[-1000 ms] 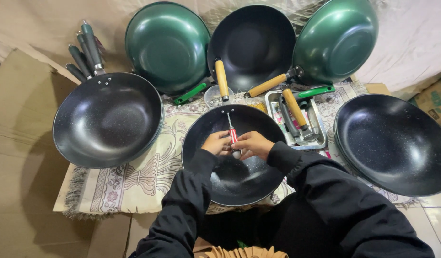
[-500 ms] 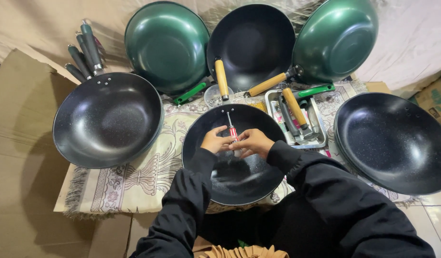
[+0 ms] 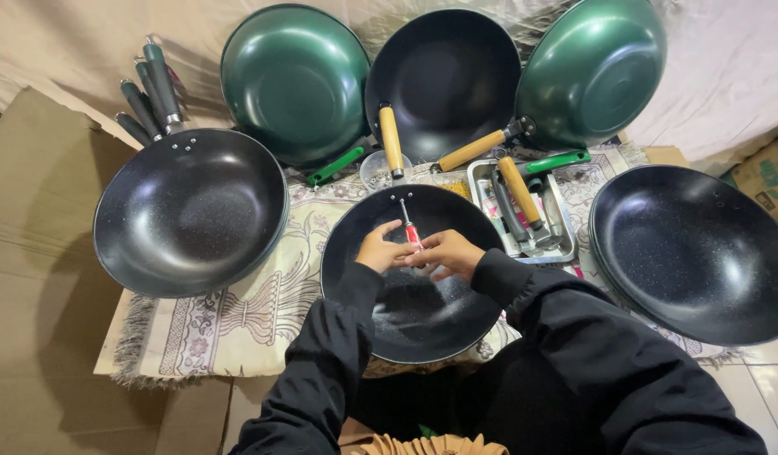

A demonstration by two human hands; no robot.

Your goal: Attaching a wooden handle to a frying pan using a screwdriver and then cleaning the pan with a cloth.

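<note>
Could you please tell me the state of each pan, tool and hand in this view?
Black wok with wooden handle: flat, hands inside.
Red-handled screwdriver: gripped, tip toward handle.
Left hand: closed on screwdriver.
Right hand: closed on screwdriver.
Steel tray: holds loose handles.

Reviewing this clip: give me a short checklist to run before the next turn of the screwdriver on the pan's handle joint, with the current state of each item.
1. Both hands on the screwdriver: ok, left hand and right hand meet at its red grip.
2. Tip seated in a screw: cannot tell, too small.
3. Black pan resting flat on the patterned cloth: ok.
4. Wooden handle in line with the screwdriver: ok.
5. Metal tray of spare handles beside the pan: ok.
</note>
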